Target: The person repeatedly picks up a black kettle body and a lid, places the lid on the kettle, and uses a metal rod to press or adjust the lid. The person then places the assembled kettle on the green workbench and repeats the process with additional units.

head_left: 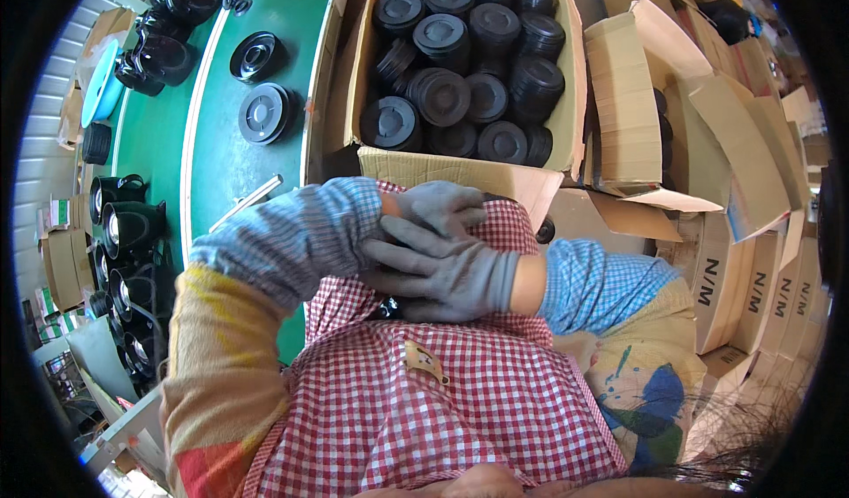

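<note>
Both my hands wear grey gloves and are held close together in front of the red-and-white checked apron (442,392). My left hand (439,206) reaches in from the left, its wrist bare between the glove and a blue checked sleeve; its fingers point right, loosely bent and apart, and part of it is hidden. Just below it and partly over it lies my right hand (451,272), fingers stretched left and spread near the left wrist. A small shiny dark thing (387,307) shows beneath the right hand; its kind is unclear.
Beyond the hands stands an open carton (566,82) filled with stacked round black lids (442,38). Another opened carton (623,100) is at the right. On the green table (230,162) at left sit black discs (265,113), a black bowl-shaped part (256,56) and several dark jugs (133,228).
</note>
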`<state>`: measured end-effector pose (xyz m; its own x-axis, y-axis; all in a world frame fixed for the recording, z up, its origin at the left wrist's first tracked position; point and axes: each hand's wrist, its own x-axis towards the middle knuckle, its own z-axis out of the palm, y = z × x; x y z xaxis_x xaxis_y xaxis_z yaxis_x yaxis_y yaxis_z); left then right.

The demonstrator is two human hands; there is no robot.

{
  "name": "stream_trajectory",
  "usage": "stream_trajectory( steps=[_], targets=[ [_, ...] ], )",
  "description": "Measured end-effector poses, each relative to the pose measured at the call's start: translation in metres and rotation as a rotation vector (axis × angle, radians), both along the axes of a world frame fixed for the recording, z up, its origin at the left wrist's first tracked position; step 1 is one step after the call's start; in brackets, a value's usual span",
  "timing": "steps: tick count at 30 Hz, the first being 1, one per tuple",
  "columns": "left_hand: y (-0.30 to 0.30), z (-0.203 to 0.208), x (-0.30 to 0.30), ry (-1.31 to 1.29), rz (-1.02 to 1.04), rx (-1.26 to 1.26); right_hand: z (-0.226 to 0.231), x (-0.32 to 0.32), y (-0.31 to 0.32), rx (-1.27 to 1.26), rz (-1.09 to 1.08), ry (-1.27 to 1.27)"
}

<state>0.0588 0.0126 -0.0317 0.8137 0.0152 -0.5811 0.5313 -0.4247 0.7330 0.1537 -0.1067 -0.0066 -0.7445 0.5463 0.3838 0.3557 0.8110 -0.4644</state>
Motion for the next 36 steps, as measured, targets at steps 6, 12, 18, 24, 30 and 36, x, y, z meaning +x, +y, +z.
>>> stream_trajectory(
  steps=[6,12,18,24,30,36],
  targets=[
    [0.005,0.036,-0.020,-0.158,0.049,0.004,-0.019,0.044,0.013,0.253,0.025,0.178],
    [-0.015,-0.016,-0.044,-0.269,0.458,-0.582,-0.018,0.025,0.010,-0.072,0.110,0.014],
    [-0.007,0.015,-0.041,-0.380,0.757,0.085,0.003,0.023,0.000,-0.043,-0.179,-0.024],
    [0.010,-0.001,-0.300,-0.244,0.952,1.344,-0.016,0.071,-0.013,-0.069,-0.711,0.177],
    [-0.003,-0.004,-0.362,0.135,0.908,1.039,0.027,0.050,0.018,0.061,-0.534,0.161],
    [-0.018,0.142,-0.200,-0.268,0.607,0.536,0.104,0.036,0.044,0.153,-0.328,-0.291]
  ],
)
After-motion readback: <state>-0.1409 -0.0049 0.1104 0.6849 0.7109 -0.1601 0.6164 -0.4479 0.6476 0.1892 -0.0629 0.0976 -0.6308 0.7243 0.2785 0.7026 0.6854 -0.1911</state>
